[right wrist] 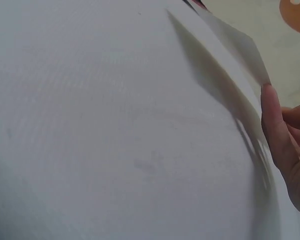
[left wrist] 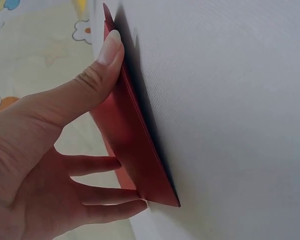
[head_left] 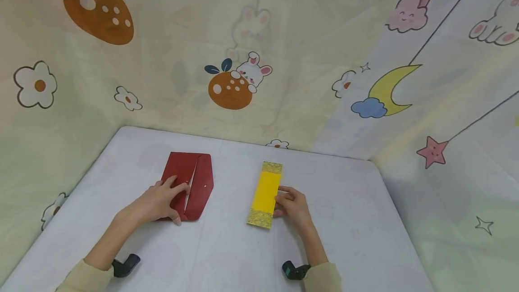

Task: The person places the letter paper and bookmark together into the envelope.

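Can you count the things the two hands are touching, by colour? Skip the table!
Red: 1, the envelope at the left hand
Yellow: 1, the strip in the right hand's fingers
Total: 2

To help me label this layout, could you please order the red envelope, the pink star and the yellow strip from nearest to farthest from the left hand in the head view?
1. Red envelope: touching the left hand.
2. Yellow strip: to the envelope's right, held by the right hand.
3. Pink star: on the backdrop, far right.
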A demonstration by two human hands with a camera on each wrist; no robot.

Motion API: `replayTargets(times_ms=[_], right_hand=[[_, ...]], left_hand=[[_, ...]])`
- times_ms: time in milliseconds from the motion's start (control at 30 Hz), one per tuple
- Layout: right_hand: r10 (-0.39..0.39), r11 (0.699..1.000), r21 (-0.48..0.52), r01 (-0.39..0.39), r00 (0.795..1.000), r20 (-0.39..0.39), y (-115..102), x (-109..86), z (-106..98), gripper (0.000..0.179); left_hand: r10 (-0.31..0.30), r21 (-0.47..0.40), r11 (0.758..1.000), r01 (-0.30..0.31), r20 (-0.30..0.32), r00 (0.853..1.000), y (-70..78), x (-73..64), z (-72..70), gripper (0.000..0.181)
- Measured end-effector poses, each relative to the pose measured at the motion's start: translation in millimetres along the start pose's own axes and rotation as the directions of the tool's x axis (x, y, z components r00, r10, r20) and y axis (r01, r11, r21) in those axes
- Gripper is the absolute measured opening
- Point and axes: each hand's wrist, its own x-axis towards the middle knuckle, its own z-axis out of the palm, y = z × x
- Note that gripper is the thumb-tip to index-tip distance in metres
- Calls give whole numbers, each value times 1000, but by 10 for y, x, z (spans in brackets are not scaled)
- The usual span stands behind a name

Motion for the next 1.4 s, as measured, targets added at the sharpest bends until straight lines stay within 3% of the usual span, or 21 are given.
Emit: replayTargets(times_ms=[600,1400], right_hand=[[-8,997,-70,12,998,64,-108,65,349,43],[-14,999,-40,20,988,155,-180,143,763,40]], left_hand=[[-10,-16,1000,10,-6,1000,1,-2,4,75],[-28,-16,1000,27,-10,1000,-17,-16,23,73]])
